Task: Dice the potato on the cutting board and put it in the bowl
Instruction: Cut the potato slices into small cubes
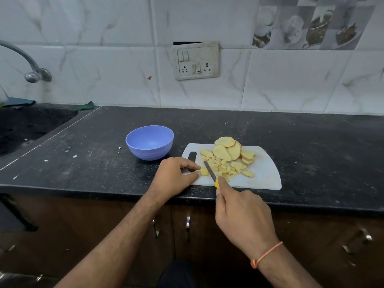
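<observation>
A white cutting board (264,173) lies on the black counter. Potato slices (228,150) are stacked at its far side, and smaller cut pieces (226,168) lie in the middle. My left hand (176,173) pinches a potato piece (204,172) at the board's left edge. My right hand (243,213) grips a yellow-handled knife (210,172), whose blade lies just right of that piece. The blue bowl (150,142) stands left of the board and holds nothing.
The black counter (311,142) runs along a tiled wall with a switch panel (195,60). A sink (27,125) and tap (31,65) are at the far left. Cabinet doors with metal handles (188,227) lie below the counter's front edge.
</observation>
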Available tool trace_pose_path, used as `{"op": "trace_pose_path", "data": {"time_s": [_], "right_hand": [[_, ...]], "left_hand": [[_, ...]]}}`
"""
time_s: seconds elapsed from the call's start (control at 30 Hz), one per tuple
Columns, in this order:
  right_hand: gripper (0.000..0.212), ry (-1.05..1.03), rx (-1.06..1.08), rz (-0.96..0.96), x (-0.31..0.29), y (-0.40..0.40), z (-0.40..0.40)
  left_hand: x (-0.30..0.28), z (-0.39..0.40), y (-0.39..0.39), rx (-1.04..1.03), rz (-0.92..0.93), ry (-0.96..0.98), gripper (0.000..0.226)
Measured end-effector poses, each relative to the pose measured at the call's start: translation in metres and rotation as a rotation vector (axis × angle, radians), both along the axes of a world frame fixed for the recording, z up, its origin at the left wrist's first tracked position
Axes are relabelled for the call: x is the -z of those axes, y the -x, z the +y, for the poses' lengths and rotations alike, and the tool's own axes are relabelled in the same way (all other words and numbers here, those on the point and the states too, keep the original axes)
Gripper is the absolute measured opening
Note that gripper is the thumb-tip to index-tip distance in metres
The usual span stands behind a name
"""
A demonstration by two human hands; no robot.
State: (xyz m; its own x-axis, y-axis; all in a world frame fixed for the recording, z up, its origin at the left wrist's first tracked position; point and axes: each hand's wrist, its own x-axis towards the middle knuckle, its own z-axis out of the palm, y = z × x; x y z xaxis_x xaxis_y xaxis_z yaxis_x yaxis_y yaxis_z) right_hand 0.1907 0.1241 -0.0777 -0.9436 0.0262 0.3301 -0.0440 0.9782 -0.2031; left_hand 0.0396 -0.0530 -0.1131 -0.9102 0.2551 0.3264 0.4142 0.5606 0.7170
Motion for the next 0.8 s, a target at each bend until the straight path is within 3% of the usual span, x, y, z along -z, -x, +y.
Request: {"op": "trace_pose_path", "data": {"time_s": [0.4, 0.8], "right_hand": [[0.056, -0.168, -0.013, -0.135, 0.007, 0.016, -0.013], [0.054, -0.146, -0.001, -0.025, 0.012, -0.019, 0.01]], "left_hand": [[0.004, 0.002, 0.004, -0.014, -0.025, -0.065, 0.011], [0.002, 0.001, 0.002, -0.029, -0.049, -0.045, 0.017]]}}
